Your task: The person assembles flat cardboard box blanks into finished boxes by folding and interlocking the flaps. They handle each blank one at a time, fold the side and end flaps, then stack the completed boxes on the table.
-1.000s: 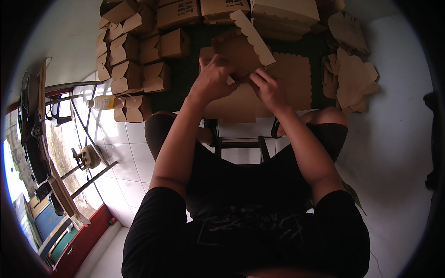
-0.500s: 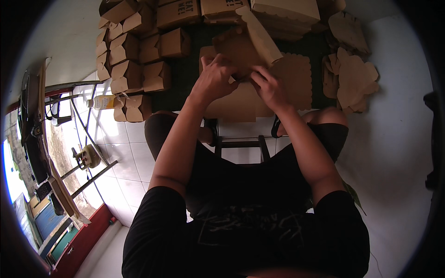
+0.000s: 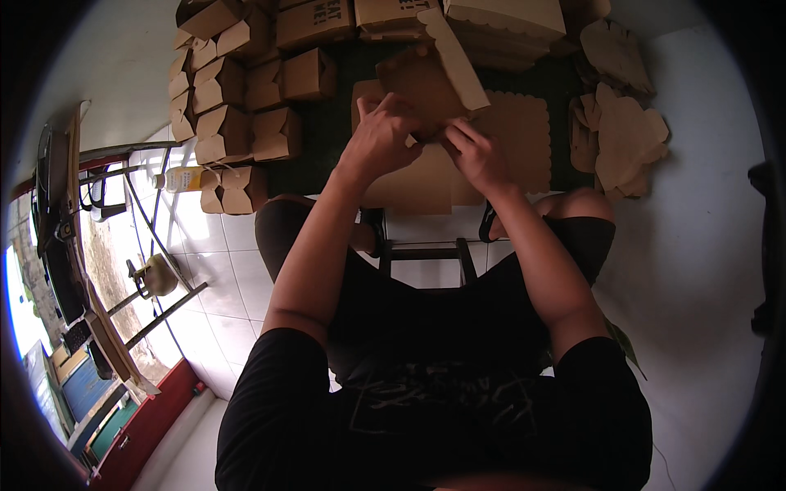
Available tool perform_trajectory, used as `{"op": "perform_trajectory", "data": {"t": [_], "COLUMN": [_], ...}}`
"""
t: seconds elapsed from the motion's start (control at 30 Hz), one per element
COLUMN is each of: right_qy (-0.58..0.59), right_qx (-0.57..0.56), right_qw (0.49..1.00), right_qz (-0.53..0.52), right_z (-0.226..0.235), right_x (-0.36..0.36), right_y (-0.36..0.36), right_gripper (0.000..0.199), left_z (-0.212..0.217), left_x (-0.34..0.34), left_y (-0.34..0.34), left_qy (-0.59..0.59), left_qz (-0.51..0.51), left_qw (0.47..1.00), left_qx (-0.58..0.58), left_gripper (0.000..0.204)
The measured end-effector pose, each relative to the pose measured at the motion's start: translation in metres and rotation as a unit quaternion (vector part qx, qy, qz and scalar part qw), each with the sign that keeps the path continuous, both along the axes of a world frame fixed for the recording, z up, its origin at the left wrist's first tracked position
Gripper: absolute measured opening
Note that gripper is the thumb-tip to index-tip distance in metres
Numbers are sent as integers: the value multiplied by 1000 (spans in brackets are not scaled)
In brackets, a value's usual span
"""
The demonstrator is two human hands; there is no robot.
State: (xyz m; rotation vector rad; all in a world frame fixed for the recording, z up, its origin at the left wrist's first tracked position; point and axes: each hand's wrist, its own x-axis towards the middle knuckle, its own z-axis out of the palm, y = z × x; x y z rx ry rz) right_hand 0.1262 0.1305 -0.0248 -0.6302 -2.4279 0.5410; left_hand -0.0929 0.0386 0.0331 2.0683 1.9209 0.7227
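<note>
A partly folded brown cardboard box (image 3: 416,78) stands in front of me, its long side flap raised at the right. My left hand (image 3: 383,131) is bent round the box's near left corner, thumb toward the middle. At the near right corner, my right hand (image 3: 473,154) pinches the cardboard, fingers pressed together. Both hands stay on the near edge, and my fingers partly hide the folds there. Under the box lie flat brown cardboard sheets (image 3: 520,139); one has a scalloped right edge.
Folded small boxes (image 3: 223,135) stand in rows at the left on the dark green surface (image 3: 327,143). Larger boxes (image 3: 315,26) and a stack of cardboard blanks (image 3: 503,29) line the back. Scalloped cut pieces (image 3: 626,143) lie right. A bottle (image 3: 182,179) is beside the left boxes.
The box's raised right flap has shifted slightly to the left and stands a little more upright. My hands stay almost in place on the near edge.
</note>
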Motion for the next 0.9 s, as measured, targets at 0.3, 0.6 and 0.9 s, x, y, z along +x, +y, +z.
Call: {"op": "perform_trajectory", "data": {"t": [0.3, 0.6, 0.9], "right_qy": [-6, -46, -50], "right_qx": [-36, -81, -73], "right_qw": [999, 996, 996], "right_qz": [4, 13, 20], "right_z": [2, 2, -3], "right_x": [-2, 0, 1], "right_y": [1, 4, 7], "right_gripper": [28, 32, 27], "left_z": [-4, -6, -11], "left_x": [4, 4, 6], "left_y": [3, 3, 5], "left_qy": [23, 25, 23], "left_qz": [17, 14, 25], "left_qw": [1000, 999, 999], "left_qx": [7, 19, 6], "left_gripper": [18, 17, 14]}}
